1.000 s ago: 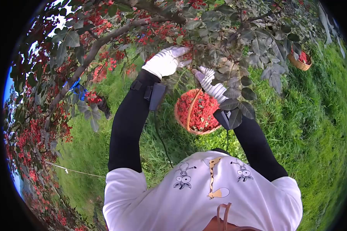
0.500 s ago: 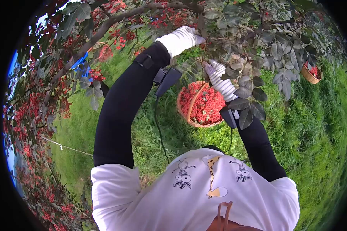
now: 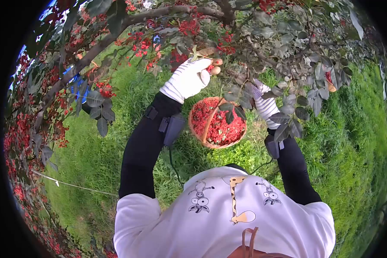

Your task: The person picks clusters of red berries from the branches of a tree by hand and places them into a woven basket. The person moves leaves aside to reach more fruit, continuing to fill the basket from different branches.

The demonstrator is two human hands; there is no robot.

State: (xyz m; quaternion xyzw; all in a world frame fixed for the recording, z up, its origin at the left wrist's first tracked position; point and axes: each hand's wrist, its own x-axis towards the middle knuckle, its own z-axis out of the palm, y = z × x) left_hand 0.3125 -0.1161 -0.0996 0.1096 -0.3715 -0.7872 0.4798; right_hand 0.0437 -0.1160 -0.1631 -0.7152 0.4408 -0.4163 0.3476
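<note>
My left hand (image 3: pixel 187 81), in a striped white glove with bare fingertips, is closed around a small bunch of red Sichuan peppercorns (image 3: pixel 209 68). A leaf and a bit of stem stick out above its fingers. To the right, my right hand (image 3: pixel 264 102), in a similar glove, grips a leafy branch (image 3: pixel 241 77); leaves cover part of its fingers. Below and between both hands, a wicker basket (image 3: pixel 207 125) full of red peppercorns stands on the grass, with leaves hanging in front of its far side.
A thick bough (image 3: pixel 146 16) arches overhead, with peppercorn clusters (image 3: pixel 141 44) hanging from it. Dense fruiting branches fill the left side. A thin cord (image 3: pixel 79 185) crosses the grass at lower left. Something blue (image 3: pixel 78 86) shows behind leaves, and another basket (image 3: pixel 331 87) is partly hidden at right.
My left hand has come down and toward me, and now has red peppercorns in its fingers. My right hand has shifted right and slightly down, leaves moving with it.
</note>
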